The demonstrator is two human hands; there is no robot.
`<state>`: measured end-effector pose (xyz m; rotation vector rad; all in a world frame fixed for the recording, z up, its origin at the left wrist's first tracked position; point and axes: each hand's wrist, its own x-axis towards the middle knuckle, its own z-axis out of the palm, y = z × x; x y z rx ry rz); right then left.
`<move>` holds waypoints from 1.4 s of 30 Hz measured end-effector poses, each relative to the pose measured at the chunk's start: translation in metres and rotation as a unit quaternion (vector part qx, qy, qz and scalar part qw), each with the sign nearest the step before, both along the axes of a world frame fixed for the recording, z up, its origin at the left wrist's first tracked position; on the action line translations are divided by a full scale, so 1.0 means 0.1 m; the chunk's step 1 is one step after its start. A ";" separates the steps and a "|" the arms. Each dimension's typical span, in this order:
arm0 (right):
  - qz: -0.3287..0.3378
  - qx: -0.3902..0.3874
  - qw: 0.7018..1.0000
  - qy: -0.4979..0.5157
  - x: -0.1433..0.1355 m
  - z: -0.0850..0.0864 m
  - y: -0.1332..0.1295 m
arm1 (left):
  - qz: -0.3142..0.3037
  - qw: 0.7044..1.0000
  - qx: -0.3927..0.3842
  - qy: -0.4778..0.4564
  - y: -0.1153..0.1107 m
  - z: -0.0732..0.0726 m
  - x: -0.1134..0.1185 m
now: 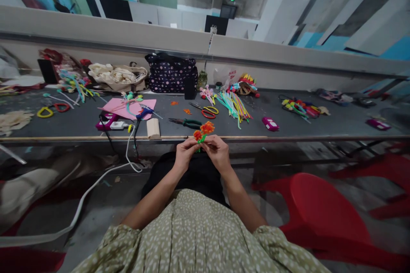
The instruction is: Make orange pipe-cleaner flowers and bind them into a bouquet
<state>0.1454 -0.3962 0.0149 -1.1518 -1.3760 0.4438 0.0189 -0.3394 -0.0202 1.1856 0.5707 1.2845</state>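
Between my two hands, just off the table's front edge, is a pipe-cleaner flower (207, 127) with fuzzy orange and red heads on a green stem. My left hand (186, 152) pinches the green stem from the left side. From the right, my right hand (218, 152) pinches the same stem close to the heads. Dark green-handled pliers (185, 123) lie on the table right behind the flower. Scissors (208, 111) with red and yellow handles rest farther back, near small orange scraps (187, 111).
A bundle of pipe cleaners (235, 106) lies right of the scissors. To the left are a wooden block (153, 129), a glue gun (144, 112), pink paper (112, 106) and a white cable (96, 183). A dotted bag (172, 74) stands behind. A red stool (323, 209) is at right.
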 end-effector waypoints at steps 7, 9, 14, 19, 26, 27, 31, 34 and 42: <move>-0.021 0.010 0.997 -0.067 0.00 0.00 -0.01 | -0.020 0.999 0.030 0.000 -0.03 0.04 0.00; -0.027 0.000 0.997 -0.079 -0.01 0.02 -0.01 | -0.024 0.999 0.030 0.001 -0.05 0.06 0.01; -0.044 -0.006 0.995 -0.084 -0.04 0.06 -0.01 | -0.036 0.999 0.013 -0.010 -0.08 0.09 0.02; -0.057 -0.007 0.997 -0.042 -0.04 0.08 -0.03 | -0.055 0.998 -0.017 -0.009 -0.11 0.04 0.01; -0.016 -0.015 0.997 0.071 -0.06 0.02 0.03 | -0.077 0.994 -0.070 -0.045 -0.12 0.01 0.03; -0.020 -0.015 0.997 0.074 -0.07 0.00 0.04 | -0.074 0.993 -0.075 -0.047 -0.11 0.01 0.04; -0.026 -0.028 0.997 0.062 -0.08 -0.06 0.06 | -0.052 0.993 -0.090 -0.051 -0.11 -0.02 0.05; -0.030 -0.044 0.998 0.046 -0.08 -0.05 0.05 | -0.035 0.993 -0.100 -0.050 -0.11 -0.05 0.05; -0.017 -0.048 0.999 0.018 -0.04 -0.05 0.00 | -0.035 0.990 -0.122 -0.063 -0.13 -0.09 0.09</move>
